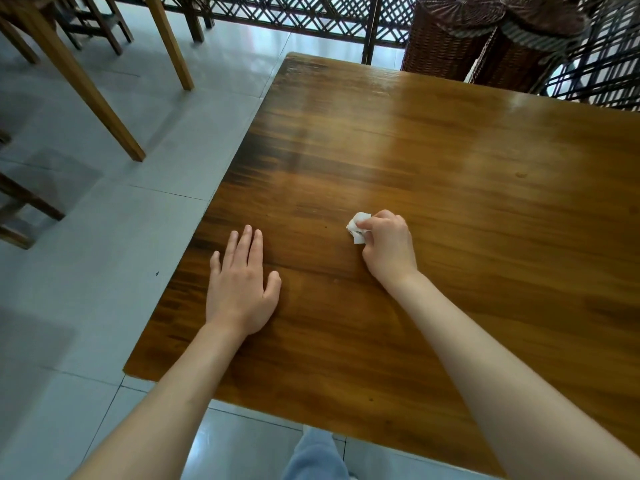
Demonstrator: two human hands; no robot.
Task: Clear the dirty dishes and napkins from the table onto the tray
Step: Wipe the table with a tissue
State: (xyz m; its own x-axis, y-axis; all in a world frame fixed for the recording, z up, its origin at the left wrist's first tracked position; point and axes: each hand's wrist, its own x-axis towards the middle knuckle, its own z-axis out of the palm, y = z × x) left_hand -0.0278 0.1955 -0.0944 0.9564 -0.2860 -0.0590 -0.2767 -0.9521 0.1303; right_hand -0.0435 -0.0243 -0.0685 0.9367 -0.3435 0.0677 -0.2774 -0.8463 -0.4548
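Napkin: a small crumpled white paper napkin [357,227] sits at the fingertips of the right hand [388,247], sticking out beyond the knuckles on the side toward the left hand.
Right hand: fingers curled into a loose fist, thumb and forefinger pinching the wad; whether the paper rests on the wood or is lifted just clear of it cannot be told.
Left hand: the left hand [240,287] lies flat, palm down, fingers straight and slightly fanned, thumb out toward the right hand; it holds nothing and is well apart from the napkin.
Surface: both hands are over the glossy brown wooden table [450,161], the left one close to its left edge.
How the napkin will handle: likely almost weightless, soft and crushable, not slippery; a light pinch anywhere on the bunched body should do, and squeezing harder only compacts it. A loose corner could tear off or leave a scrap behind.
Where to hold: the thick crumpled middle, already under the thumb, looks better than the thin flap hanging below the fingers.
Tray: none in view, nor any dishes; the napkin will have to be carried out of this field of view.
Surroundings: beyond the fingertips, wicker baskets [450,39] and dark lattice screen [311,15]; left of the left hand, grey tiled floor [86,271] and wooden chair legs [93,95].
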